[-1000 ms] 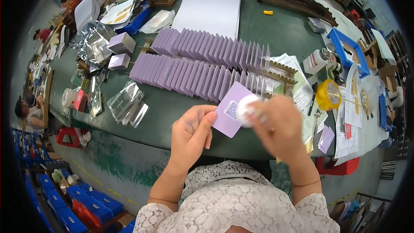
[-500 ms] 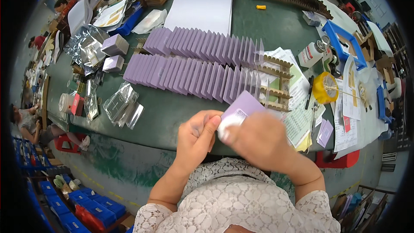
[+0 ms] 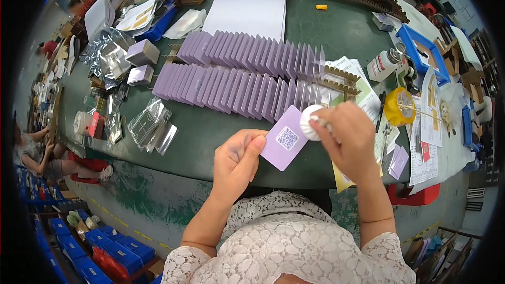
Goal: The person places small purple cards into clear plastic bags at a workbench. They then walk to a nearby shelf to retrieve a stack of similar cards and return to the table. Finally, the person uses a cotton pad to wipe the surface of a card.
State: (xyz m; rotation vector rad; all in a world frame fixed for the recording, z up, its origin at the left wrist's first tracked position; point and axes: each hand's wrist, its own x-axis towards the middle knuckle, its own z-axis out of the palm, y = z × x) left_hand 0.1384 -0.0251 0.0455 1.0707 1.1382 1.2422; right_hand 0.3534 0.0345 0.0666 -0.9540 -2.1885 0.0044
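A purple card point(image 3: 276, 150) with a white square code printed on it is pinched at its left edge by my left hand point(image 3: 236, 162), thumb on top. My right hand point(image 3: 351, 139) grips a round white cloth pad point(image 3: 311, 122), which sits at the card's upper right edge; whether it touches the card I cannot tell. Just beyond, two rows of similar purple cards point(image 3: 226, 92) stand leaning in notched racks point(image 3: 339, 81). Toward the right end of the rows the cards look clear.
White paper stack point(image 3: 244, 2) lies behind the rows. To the right are a white bottle point(image 3: 383, 64), yellow tape roll point(image 3: 399, 106), blue tray point(image 3: 421, 50) and papers. On the left lie card stacks point(image 3: 142, 52) and plastic sleeves point(image 3: 149, 126). Another person point(image 3: 39, 152) sits far left.
My right hand has lifted off the card's face and moved right with the pad, baring the printed code. My left hand still holds the card, now tilted a little differently.
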